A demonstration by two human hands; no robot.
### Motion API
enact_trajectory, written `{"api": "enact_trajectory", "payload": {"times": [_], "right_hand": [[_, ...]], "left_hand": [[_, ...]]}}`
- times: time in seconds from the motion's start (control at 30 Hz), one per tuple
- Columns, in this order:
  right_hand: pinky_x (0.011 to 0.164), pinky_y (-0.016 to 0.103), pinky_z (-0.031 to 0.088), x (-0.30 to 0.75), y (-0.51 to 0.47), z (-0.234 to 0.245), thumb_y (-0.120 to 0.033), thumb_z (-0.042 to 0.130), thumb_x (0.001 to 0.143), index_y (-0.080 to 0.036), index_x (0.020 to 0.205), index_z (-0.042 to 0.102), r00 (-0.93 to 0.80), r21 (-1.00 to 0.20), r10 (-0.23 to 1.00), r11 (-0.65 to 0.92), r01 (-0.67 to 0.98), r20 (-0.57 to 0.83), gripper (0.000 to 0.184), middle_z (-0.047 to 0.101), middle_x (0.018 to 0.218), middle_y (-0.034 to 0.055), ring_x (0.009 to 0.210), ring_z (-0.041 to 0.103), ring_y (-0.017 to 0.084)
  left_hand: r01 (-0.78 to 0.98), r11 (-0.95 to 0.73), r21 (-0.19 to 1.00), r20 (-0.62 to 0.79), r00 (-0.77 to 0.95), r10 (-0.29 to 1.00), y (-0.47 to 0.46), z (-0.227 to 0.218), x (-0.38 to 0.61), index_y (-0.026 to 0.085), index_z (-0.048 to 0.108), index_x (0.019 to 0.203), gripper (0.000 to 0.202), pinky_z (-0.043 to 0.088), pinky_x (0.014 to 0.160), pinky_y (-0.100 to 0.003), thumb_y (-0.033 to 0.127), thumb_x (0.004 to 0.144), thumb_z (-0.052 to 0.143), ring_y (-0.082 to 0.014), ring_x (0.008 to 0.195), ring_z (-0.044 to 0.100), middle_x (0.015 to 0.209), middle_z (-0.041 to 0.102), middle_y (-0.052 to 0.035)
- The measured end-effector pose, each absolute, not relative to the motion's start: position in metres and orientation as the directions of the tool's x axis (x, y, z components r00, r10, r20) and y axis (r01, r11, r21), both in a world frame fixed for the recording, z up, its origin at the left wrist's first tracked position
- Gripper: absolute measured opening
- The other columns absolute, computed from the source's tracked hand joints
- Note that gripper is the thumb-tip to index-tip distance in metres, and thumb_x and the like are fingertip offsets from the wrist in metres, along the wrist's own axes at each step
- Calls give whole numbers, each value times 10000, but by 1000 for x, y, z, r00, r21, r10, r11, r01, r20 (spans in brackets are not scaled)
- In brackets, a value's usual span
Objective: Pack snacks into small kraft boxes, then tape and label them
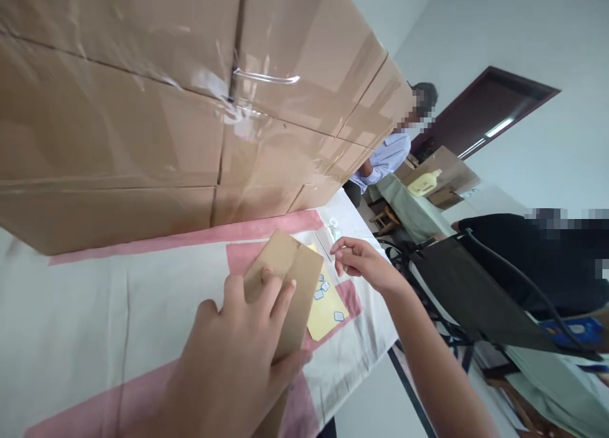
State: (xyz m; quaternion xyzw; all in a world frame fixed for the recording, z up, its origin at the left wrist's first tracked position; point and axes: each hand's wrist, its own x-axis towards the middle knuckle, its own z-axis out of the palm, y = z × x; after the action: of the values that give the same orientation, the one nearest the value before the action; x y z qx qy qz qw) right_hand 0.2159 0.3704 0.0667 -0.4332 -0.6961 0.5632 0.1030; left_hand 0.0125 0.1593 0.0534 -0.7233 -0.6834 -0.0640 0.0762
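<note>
A long, narrow folded cardboard box (304, 266) lies on the table, slanting toward me. My left hand (242, 336) grips it, with the fingers bent over its top face and the thumb along its right side. Beyond it, my right hand (359, 260) hovers with curled fingers, the index finger and thumb close together; whatever they may pinch is too small to make out. Just past those fingertips sits a small white item (332, 232), its kind unclear. A yellow sheet with several blue-outlined stickers (328, 308) lies partly under the cardboard.
Plastic-wrapped cardboard cartons (143, 127) form a wall along the table's far left side. A pink-and-white cloth (85, 311) covers the table. Behind are a person in a light shirt (387, 159), a yellow bottle (425, 183), and a person in black on a chair (480, 292) at right.
</note>
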Motion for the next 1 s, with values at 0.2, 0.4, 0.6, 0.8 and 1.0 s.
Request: {"api": "enact_trajectory", "payload": {"times": [0.2,0.4,0.6,0.8,1.0], "right_hand": [[425,209,158,140,343,110,-415,714,818,-165,750,590,-627,-721,558,71,689,-544,287,629,542,-10,434,304,51],[371,197,160,98,349,102,-425,753,789,-163,650,552,-517,-606,563,35,795,-645,358,605,525,-10,387,305,36],[369,173,180,89,351,109,-357,743,807,-140,687,589,-509,-591,503,-4,807,-698,292,564,513,-22,395,324,34],[376,171,182,78,342,119,-296,708,829,-145,660,554,-478,-548,499,8,837,-723,274,495,497,-43,406,304,37],[377,182,174,75,336,122,-252,667,805,-158,637,532,-473,-532,520,42,846,-711,236,477,487,-45,404,283,43]], "left_hand": [[992,-15,129,29,11,1000,161,53,5,281,449,1502,714,435,590,-415,692,922,376,-331,936,487,1318,550,-124],[982,-53,182,-35,60,998,159,63,-1,193,441,1489,719,431,589,-400,658,947,352,-342,981,458,1342,482,-132],[978,-67,196,24,64,998,156,58,-2,169,395,1512,788,434,583,-397,689,919,404,-342,966,464,1249,492,-132],[981,-75,181,92,59,994,154,57,-2,151,397,1508,812,424,555,-382,699,909,416,-322,919,475,1229,503,-137],[980,-74,185,95,57,994,155,58,-3,170,421,1495,802,455,569,-384,710,902,422,-330,946,484,1236,507,-142]]}}
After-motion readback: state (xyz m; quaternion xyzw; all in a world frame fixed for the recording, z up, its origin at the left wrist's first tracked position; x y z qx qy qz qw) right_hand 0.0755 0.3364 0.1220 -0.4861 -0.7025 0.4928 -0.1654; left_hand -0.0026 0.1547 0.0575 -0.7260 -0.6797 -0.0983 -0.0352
